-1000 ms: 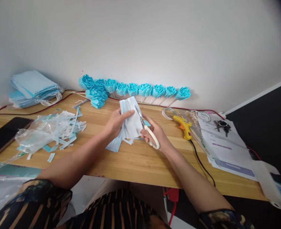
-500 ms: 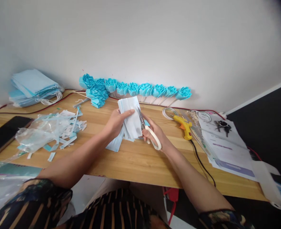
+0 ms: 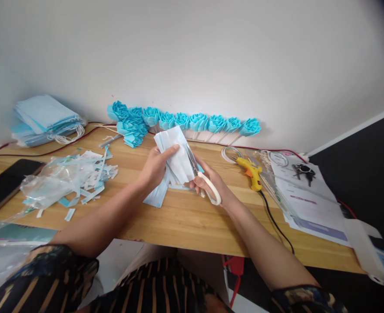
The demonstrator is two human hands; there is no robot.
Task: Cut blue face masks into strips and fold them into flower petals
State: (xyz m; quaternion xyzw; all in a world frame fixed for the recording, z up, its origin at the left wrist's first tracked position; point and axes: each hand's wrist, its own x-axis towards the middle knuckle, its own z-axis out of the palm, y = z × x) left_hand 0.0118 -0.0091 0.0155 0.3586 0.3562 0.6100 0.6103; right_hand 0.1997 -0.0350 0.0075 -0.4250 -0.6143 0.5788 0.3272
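My left hand (image 3: 159, 163) pinches a small stack of white and pale blue face mask pieces (image 3: 180, 163), thumb on top, held above the table. In my right hand (image 3: 213, 178) is a pair of scissors (image 3: 210, 187) with white handles, its metal blades lying along the right edge of the stack. How far the blades are apart is hard to make out. Under the hands, more pale blue mask pieces (image 3: 157, 194) rest on the wooden table (image 3: 179, 224).
Blue flowers on sticks (image 3: 198, 122) line the wall. At left lie stacked masks (image 3: 47, 117), a plastic bag (image 3: 50, 182) with cut scraps (image 3: 96, 189), and a black phone (image 3: 11, 182). At right are a yellow glue gun (image 3: 252, 174), keys (image 3: 304, 171) and papers (image 3: 309, 200).
My left hand has tilted the stack, its top leaning further left and slightly up. The scissors stay at its right edge, almost unmoved.
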